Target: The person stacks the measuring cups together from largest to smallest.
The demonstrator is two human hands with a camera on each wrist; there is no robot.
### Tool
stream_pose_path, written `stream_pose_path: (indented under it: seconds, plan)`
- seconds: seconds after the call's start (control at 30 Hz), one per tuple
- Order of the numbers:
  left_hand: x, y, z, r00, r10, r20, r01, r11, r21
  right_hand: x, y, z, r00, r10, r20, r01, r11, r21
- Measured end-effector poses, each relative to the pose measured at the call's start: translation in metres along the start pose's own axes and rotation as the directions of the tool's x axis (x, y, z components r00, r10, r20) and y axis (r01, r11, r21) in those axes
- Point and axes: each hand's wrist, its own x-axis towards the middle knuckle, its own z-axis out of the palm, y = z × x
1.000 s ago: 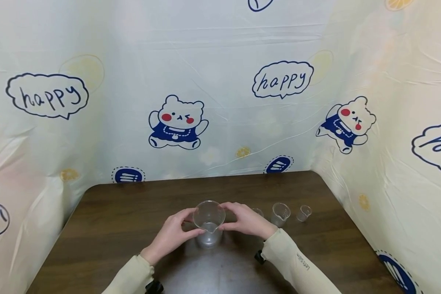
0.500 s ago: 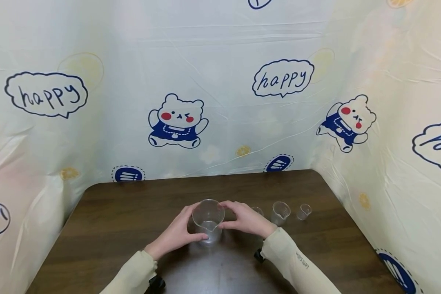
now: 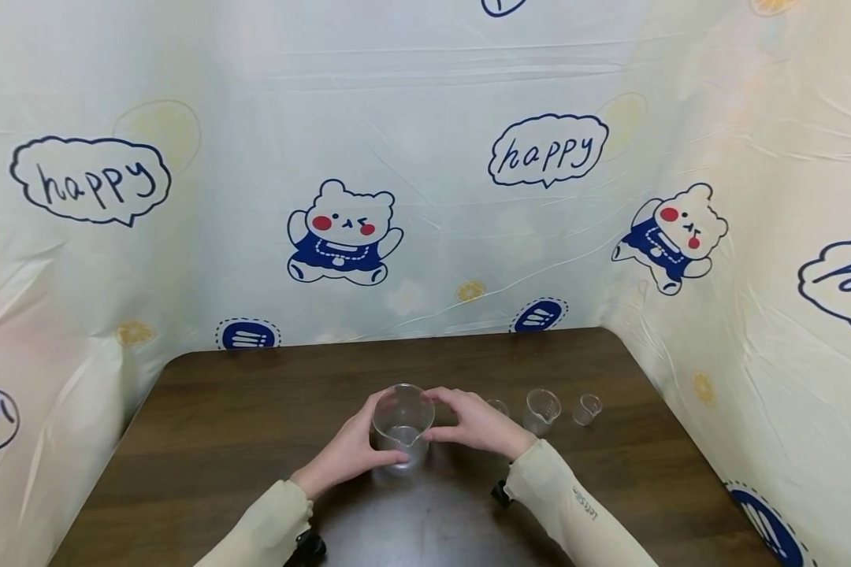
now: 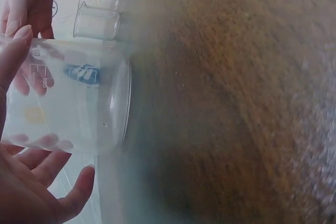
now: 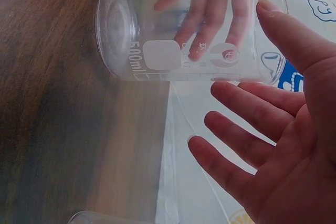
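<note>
A large clear glass beaker marked 500 ml stands upright near the middle of the table, spout toward me. My left hand grips its left side, the thumb across the front and the fingers round behind. From the right, my right hand holds the upper part near the rim between thumb and forefinger. In the right wrist view its other fingers spread beside the glass. Whether the base touches the table is hard to tell, though the left wrist view shows the beaker's bottom close to the wood.
Right of the hands, a medium beaker and a small one stand on the dark wooden table. Another glass rim shows partly behind my right hand. A printed curtain encloses the table's back and sides.
My left hand has shifted right and its thumb has slid lower across the beaker's front, wrapping further round it. The right hand and the beaker have hardly moved.
</note>
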Motion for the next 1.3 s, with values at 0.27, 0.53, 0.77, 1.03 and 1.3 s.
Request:
stream_pose_path:
  seconds: [0.27, 0.53, 0.77, 1.03, 1.3]
  plan:
    - [0.0, -0.001, 0.003, 0.999, -0.035, -0.021, 0.035, 0.999, -0.032, -0.001, -0.001, -0.002, 1.0, -0.004, 0.007, 0.004, 1.0, 0.005]
    - [-0.003, 0.007, 0.005, 0.997, -0.06, -0.052, 0.059, 0.998, -0.026, -0.002, 0.001, -0.003, 1.0, -0.012, 0.003, 0.012, 1.0, 0.013]
    - [-0.007, 0.012, 0.01, 0.996, -0.059, -0.069, 0.058, 0.998, -0.023, -0.007, 0.004, -0.002, 1.0, -0.011, 0.004, 0.01, 1.0, 0.017]
    - [-0.009, 0.011, 0.015, 0.997, -0.035, -0.074, 0.034, 0.999, -0.016, -0.012, 0.004, -0.003, 1.0, -0.012, 0.008, 0.012, 0.999, 0.036]
    - [-0.012, 0.012, 0.017, 0.996, -0.029, -0.087, 0.027, 0.999, -0.027, -0.013, 0.004, -0.001, 0.999, -0.031, 0.013, 0.031, 0.999, 0.022]
